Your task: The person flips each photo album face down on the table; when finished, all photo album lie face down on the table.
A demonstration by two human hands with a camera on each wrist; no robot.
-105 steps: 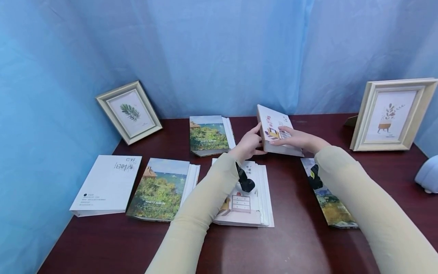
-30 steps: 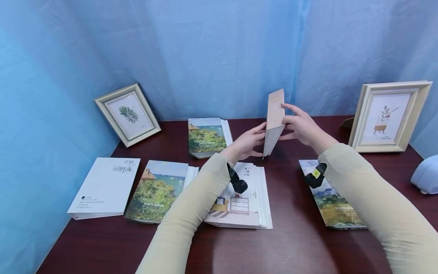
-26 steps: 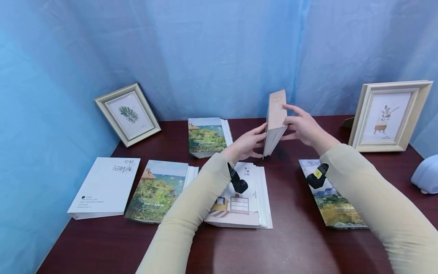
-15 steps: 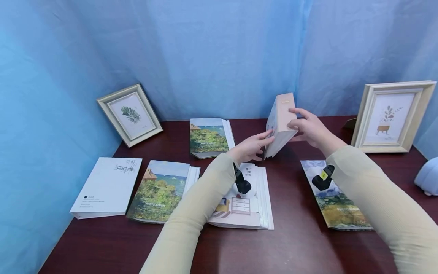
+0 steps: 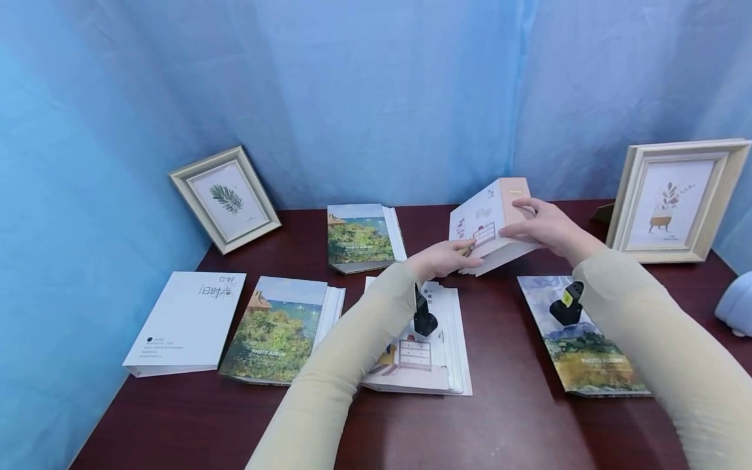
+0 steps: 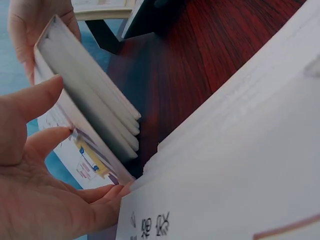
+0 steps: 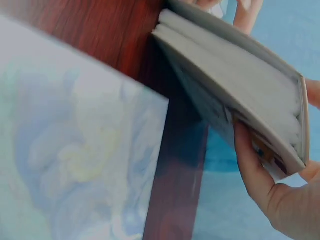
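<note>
A thick photo album (image 5: 478, 219) with a white illustrated cover and a pinkish spine leans tilted near the back of the table. My right hand (image 5: 549, 228) grips it at the spine, fingers on the spine side and thumb on a cover, as the right wrist view also shows. My left hand (image 5: 443, 259) touches the front cover and its lower edge with extended fingers; in the left wrist view the thumb (image 6: 47, 95) stands off the cover. Beneath the left wrist lies a similar white album (image 5: 414, 356), partly hidden by the sleeve.
Landscape-covered albums lie at the back (image 5: 360, 235), at left (image 5: 276, 326) and under the right forearm (image 5: 578, 339). A white album (image 5: 185, 323) lies at far left. Picture frames stand at left (image 5: 194, 176) and right (image 5: 619, 209), before a blue curtain (image 5: 376, 98). A pale blue object (image 5: 734, 303) sits far right.
The album, first showing its cover, was turned upright with its spine toward me, then swung right and tipped lower, so its front cover shows again. My right hand moved right and slightly down.
</note>
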